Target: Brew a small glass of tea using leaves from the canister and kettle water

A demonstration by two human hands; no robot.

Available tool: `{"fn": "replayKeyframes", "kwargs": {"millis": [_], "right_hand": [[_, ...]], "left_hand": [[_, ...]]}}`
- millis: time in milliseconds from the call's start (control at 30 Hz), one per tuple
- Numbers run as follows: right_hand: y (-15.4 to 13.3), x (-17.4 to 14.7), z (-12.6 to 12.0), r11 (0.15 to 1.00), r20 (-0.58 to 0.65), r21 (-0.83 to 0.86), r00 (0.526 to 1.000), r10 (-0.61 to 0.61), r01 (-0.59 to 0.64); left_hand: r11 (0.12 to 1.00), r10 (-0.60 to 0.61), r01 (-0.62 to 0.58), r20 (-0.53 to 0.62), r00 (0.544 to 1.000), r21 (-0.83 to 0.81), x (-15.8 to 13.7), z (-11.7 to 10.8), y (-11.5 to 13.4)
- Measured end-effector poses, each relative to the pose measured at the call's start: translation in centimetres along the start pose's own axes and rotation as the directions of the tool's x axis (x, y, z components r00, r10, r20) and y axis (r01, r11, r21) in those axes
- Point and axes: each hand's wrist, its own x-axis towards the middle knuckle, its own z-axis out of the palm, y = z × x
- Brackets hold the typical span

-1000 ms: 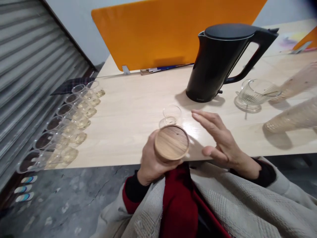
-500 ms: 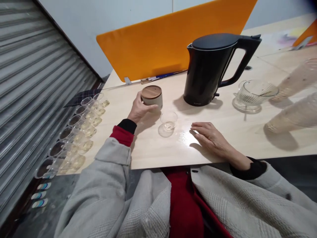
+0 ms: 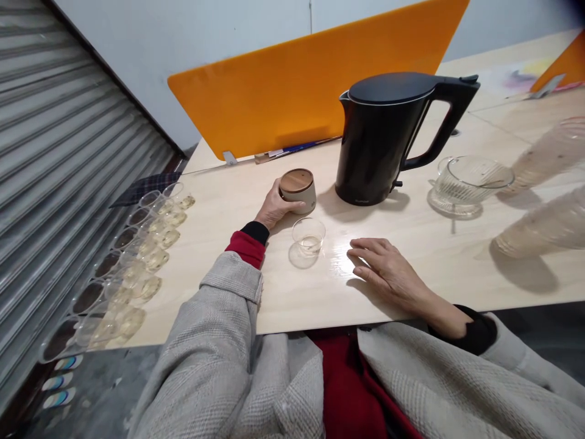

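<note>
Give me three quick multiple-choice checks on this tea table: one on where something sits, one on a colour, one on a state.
1. Where does the small beige canister with the round wooden lid stand?
A. Just left of the black electric kettle
B. Inside the ribbed glass pitcher
C. Among the row of glass cups at the table's left edge

2. What colour is the upright divider panel behind the kettle?
A. Green
B. Orange
C. White

3. How is the right hand?
A. Gripping the kettle handle
B. Lifting the small clear glass cup
C. Lying flat on the pale wooden table, holding nothing

Answers: 1 A, the left hand clasps the canister on the table beside the kettle's base. 2 B, the panel is plainly orange. 3 C, the fingers are spread on the tabletop to the right of the cup.
</note>
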Motion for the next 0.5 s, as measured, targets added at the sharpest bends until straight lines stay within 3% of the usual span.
{"fn": "replayKeyframes", "kwargs": {"millis": [500], "right_hand": [[-0.09,-0.08,-0.07,0.999,-0.002,-0.016,1.0,-0.031,0.031]], "left_hand": [[0.997,-0.061,0.061,-0.005,0.998,-0.04,-0.18,-0.4,0.16]]}}
